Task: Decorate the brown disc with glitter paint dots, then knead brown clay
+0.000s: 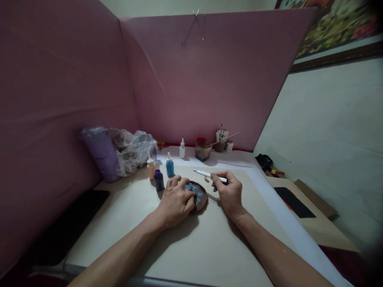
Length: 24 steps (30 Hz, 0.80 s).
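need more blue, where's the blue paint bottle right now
In the head view the blue paint bottle stands left of centre on the table, just beyond the left hand, between the orange bottle and the purple bottle.

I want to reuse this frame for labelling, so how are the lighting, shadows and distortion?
Head view: dim, with a pinkish cast; the left hand on the painted stone and the right hand holding a white brush throw soft shadows on the table; wide-angle bending at the edges, corners darkened; small bottles slightly soft.
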Tool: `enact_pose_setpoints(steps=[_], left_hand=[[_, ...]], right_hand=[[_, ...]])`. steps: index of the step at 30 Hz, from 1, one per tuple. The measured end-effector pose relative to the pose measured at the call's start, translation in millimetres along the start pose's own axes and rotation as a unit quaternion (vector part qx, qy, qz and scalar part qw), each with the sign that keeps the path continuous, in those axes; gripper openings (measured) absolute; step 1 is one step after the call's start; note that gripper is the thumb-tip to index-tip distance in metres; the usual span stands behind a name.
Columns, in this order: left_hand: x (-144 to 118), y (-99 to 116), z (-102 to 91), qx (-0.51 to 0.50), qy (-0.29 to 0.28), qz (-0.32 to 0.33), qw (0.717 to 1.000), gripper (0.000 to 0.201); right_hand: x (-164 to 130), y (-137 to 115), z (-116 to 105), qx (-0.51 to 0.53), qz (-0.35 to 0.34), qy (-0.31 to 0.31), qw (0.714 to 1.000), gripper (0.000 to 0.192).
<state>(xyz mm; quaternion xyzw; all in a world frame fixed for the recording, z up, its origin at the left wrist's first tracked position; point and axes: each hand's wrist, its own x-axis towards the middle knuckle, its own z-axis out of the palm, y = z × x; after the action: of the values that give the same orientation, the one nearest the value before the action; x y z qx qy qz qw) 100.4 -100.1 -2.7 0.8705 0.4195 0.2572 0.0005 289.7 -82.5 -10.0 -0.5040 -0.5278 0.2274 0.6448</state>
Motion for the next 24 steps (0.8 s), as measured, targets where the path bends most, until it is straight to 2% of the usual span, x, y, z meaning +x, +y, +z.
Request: enact_pose_setpoints(steps=[5,9,16,20,24], left_hand=[[0.4,-1.3,-8.8,-0.012,0.084,-0.027,0.996,0.025],[0.2,-2.9,-10.5,-0.029,0.148,-0.045,0.987,0.015],[-0.4,-2.8,-7.6,-0.067,0.185,-0.041,0.980,0.019],[0.4,-6.4,-5.8,-0.165,0.189,-0.045,0.967,0.023],[2.1,-10.1,-1.4,-0.223,0.200,-0.049,0.953,0.027]], right_hand=[[-0.2,-0.9,0.4,0.008,0.011,0.005,1.000,0.028],[-0.3,-2.8,0.5,0.011,0.009,0.004,1.000,0.027],[-4.0,-3.3,0.7,-0.004,-0.024,-0.006,1.000,0.026],[-5.1,0.2,0.0,-0.053,-0.105,-0.020,0.993,0.022],[-5.4,1.2,-2.8,-0.113,-0.221,-0.038,0.968,0.013]])
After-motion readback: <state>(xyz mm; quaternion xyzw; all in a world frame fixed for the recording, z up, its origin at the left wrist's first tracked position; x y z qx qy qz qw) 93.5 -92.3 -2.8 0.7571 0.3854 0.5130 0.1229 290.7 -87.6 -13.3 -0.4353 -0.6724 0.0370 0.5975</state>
